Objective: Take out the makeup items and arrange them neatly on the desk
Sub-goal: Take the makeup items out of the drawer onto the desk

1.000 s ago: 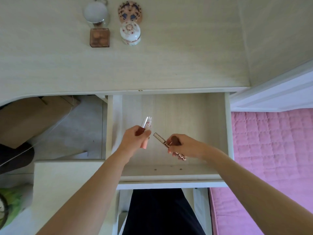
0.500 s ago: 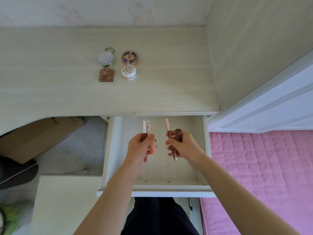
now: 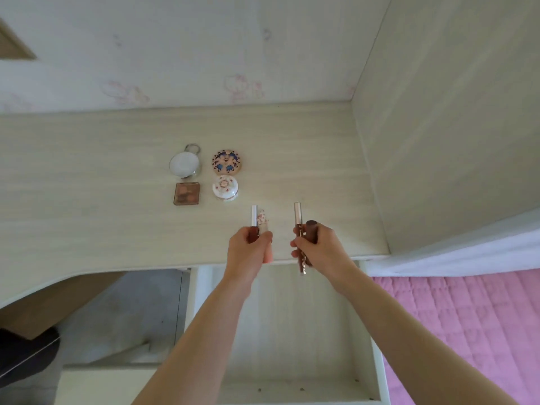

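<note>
Gripping two slim tubes apiece, both hands hang over the front edge of the desk, above the open drawer. In the left hand the fingers curl round a silver-capped tube and a pale patterned tube, the two side by side with their tops pointing to twelve o'clock. At three o'clock from it, near but apart, the right hand has its fingers wrapped round a silver-topped gloss tube and a dark brown tube; the lower end of one sticks out under the palm towards six o'clock.

Farther back on the desk, at about eleven o'clock from the left hand, four items sit in a tidy square: a round white compact with a metal ring at its far side, a round patterned compact at three o'clock from it, a square brown palette at six o'clock from the white one, and a white floral jar beside the palette. They lie close together; whether any touch I cannot tell.

At four o'clock from the hands a pink quilted bedcover fills the corner, and at eight o'clock a brown cardboard box sits under the desk.
</note>
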